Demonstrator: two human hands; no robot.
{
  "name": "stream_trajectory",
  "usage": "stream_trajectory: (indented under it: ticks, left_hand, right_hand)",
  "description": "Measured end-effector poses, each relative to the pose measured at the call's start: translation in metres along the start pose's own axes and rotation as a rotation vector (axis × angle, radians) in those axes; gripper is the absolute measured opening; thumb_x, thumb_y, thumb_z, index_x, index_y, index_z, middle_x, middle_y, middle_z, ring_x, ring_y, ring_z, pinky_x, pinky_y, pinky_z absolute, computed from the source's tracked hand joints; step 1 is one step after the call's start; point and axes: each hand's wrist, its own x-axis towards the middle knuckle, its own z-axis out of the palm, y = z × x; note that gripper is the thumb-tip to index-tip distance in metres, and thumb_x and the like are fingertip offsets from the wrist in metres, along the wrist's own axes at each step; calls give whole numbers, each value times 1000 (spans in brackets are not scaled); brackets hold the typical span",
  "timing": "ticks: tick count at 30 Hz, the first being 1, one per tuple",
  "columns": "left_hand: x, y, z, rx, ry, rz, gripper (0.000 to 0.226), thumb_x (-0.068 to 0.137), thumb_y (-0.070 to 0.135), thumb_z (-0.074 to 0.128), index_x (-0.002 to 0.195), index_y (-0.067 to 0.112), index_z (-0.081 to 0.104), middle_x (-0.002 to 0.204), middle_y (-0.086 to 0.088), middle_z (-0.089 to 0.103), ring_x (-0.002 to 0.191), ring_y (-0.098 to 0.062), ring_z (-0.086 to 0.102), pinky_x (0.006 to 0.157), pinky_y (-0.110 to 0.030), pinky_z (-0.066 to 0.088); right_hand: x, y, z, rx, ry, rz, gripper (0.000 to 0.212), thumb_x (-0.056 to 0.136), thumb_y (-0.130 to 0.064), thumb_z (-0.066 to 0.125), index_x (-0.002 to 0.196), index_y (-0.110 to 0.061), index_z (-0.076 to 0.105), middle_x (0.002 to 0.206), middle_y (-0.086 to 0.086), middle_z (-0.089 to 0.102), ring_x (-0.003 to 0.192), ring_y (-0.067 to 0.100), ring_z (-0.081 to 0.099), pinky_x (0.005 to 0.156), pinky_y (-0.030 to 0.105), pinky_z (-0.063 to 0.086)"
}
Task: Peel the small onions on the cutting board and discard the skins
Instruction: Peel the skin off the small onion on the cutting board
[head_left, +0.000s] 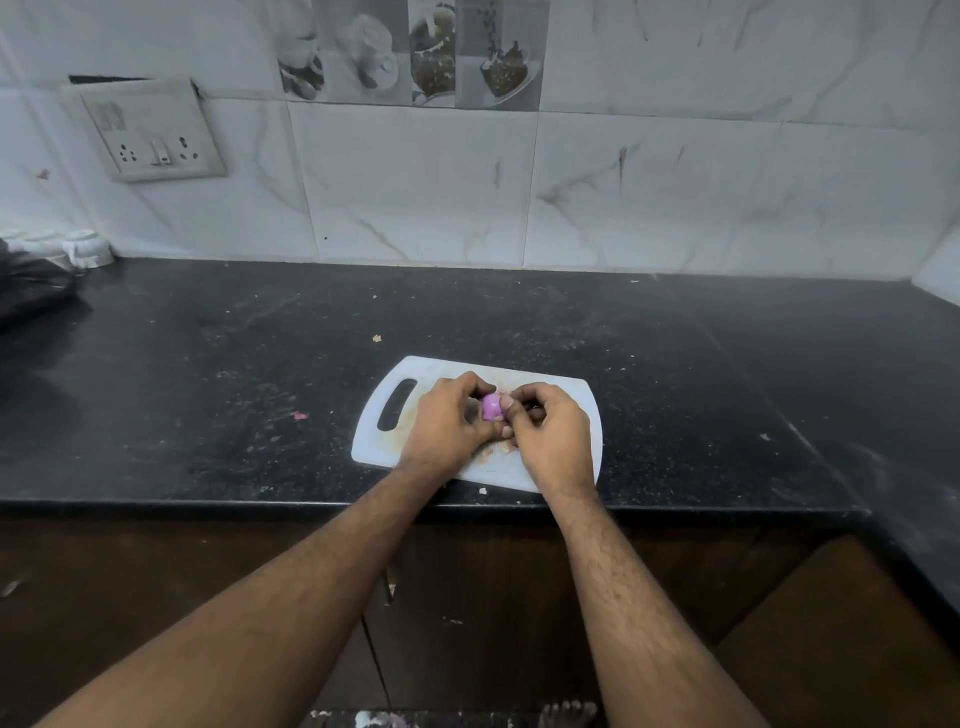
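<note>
Purple and glossy, a small onion (490, 406) sits above the white cutting board (415, 371) on the black worktop (208, 374), clamped in the left hand (451, 422) grip, with the right hand (545, 434) pinching at its right side.

Bare arms, no sleeves

Both forearms are uncovered and hairy; the left hand (451, 422) and right hand (550, 435) wear no rings, gloves or watch.

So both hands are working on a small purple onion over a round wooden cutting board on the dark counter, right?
Not quite: the head view shows a white plastic cutting board, roughly rectangular. Both hands, left hand and right hand, do hold the small purple onion above the dark counter.
</note>
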Motion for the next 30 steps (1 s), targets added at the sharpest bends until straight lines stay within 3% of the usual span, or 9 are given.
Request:
stream_trajectory:
  ticks: [5, 9, 14, 17, 19, 21, 23, 26, 30]
  left_hand:
    - [0, -1, 0, 14, 2, -3, 40, 66, 32, 93, 95, 33, 66, 108, 3, 67, 101, -13, 57, 82, -27, 44]
    - [-2, 1, -1, 28, -4, 10, 40, 67, 30, 93, 94, 36, 64, 108, 5, 68, 103, -13, 56, 86, -31, 46]
    - [-3, 5, -2, 42, -15, 3, 46, 64, 32, 96, 99, 33, 66, 112, 3, 68, 107, -15, 60, 91, -32, 48]
    - [-3, 6, -3, 46, -17, 3, 45, 65, 31, 95, 100, 34, 67, 112, 3, 68, 109, -16, 60, 95, -34, 49]
    - [-4, 6, -3, 52, -18, -1, 45, 66, 33, 94, 100, 38, 65, 111, 5, 67, 110, -17, 59, 98, -40, 50]
    - [-4, 5, -2, 52, -20, -16, 45, 66, 38, 92, 99, 43, 62, 110, 7, 66, 110, -20, 57, 97, -45, 50]
    - [-4, 5, -1, 42, -21, -29, 44, 64, 45, 90, 97, 43, 60, 108, 9, 66, 108, -20, 58, 94, -47, 52]
    - [-3, 4, -1, 37, -12, -28, 44, 64, 48, 89, 95, 44, 60, 106, 10, 67, 105, -19, 59, 91, -47, 53]
    - [-3, 1, -1, 25, -10, -30, 46, 62, 50, 88, 98, 42, 61, 107, 9, 68, 106, -19, 60, 92, -47, 54]
  right_hand:
    - [-4, -4, 1, -244, -1, -56, 18, 103, -24, 57, 113, -16, 70, 109, -5, 68, 94, 12, 64, 83, 31, 54]
    - [-2, -7, 4, -378, -77, -11, 19, 104, -22, 51, 117, -14, 63, 114, -1, 64, 97, 19, 62, 84, 38, 53]
    - [1, -5, 2, -282, 25, 83, 18, 104, -14, 46, 118, -11, 59, 111, 2, 65, 98, 21, 64, 82, 39, 54]
    - [-1, -4, -1, -186, 74, 104, 17, 103, -6, 45, 111, -14, 57, 94, -2, 68, 83, 16, 67, 66, 29, 55]
    - [-2, -5, -2, -134, 78, 72, 26, 102, -1, 44, 114, -17, 61, 95, -6, 68, 81, 11, 68, 64, 25, 55]
    - [-3, -5, -3, -93, 65, 23, 22, 104, -10, 48, 117, -19, 64, 99, -10, 69, 85, 5, 66, 67, 20, 55]
    - [-2, -4, -2, -68, 47, -14, 12, 103, -22, 58, 108, -19, 68, 97, -11, 71, 84, 5, 67, 71, 24, 58]
    - [-1, 0, 0, -87, 28, -15, 9, 97, -21, 68, 103, -18, 74, 94, -9, 74, 83, 6, 70, 74, 27, 61]
    - [0, -1, -5, -44, -8, 31, 15, 96, -19, 70, 108, -15, 78, 89, -10, 76, 74, 5, 73, 66, 22, 62]
